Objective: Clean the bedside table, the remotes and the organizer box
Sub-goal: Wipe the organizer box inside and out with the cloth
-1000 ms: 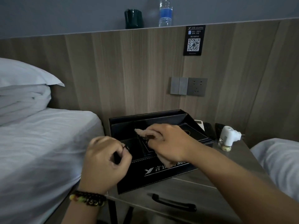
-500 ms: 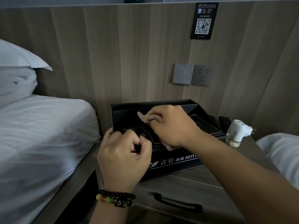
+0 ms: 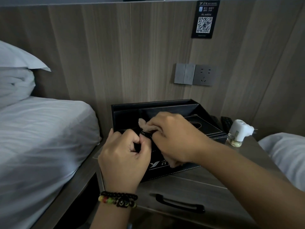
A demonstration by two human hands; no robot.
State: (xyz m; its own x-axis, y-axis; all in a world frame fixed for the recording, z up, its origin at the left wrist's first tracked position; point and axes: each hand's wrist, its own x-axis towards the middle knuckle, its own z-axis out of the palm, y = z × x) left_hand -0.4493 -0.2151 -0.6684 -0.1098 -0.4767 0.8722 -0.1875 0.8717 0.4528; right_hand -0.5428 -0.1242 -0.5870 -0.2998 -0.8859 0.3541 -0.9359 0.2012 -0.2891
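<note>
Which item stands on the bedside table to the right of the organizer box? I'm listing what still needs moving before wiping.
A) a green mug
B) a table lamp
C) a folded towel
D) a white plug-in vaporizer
D: a white plug-in vaporizer stands on the bedside table, right of the organizer box.

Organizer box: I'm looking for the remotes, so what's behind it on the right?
Behind the organizer box, two dark remotes lie on the bedside table, beside a white plug-in device. The box hides their near ends.

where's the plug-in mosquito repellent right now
In the head view, the white plug-in repellent stands on the bedside table, right of the organizer box, beside the remotes.
</note>
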